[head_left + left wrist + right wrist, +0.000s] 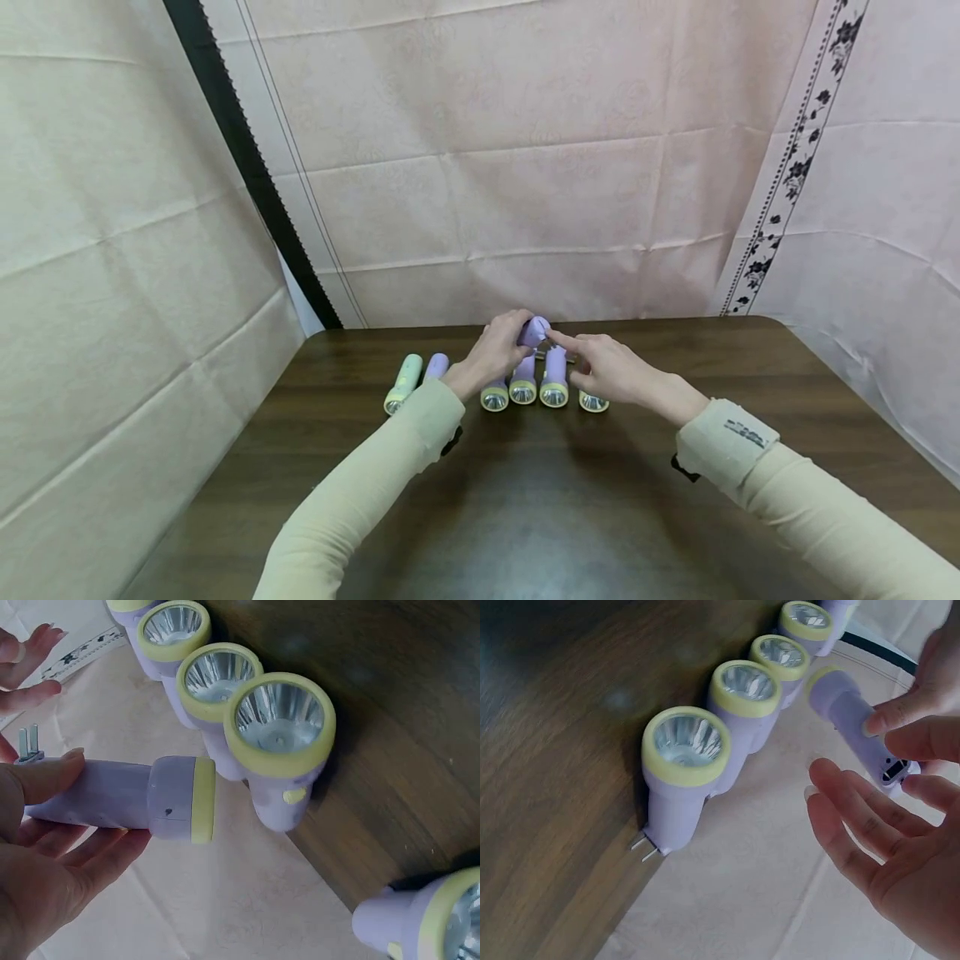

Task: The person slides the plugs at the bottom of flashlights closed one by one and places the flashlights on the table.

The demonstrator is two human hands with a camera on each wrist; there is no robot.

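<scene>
My left hand (491, 357) grips a purple flashlight (124, 793) with a yellow rim, raised above the row on the table. Two metal plug prongs (28, 741) stick out from its tail end. My right hand (900, 855) is at that tail end, its fingers loosely spread, thumb and index close around the tail; a dark slot (895, 771) shows there. Below the hands, several more purple flashlights (553, 379) lie side by side with lenses toward me. One (593, 402) is partly hidden under my right hand; its prongs (646, 847) extend from the tail.
Farther left on the brown wooden table (525, 517) lie a green flashlight (407, 379) and a purple flashlight (437, 367), the latter partly covered by my left forearm. Pale cloth (487, 208) hangs behind the table's far edge and at both sides.
</scene>
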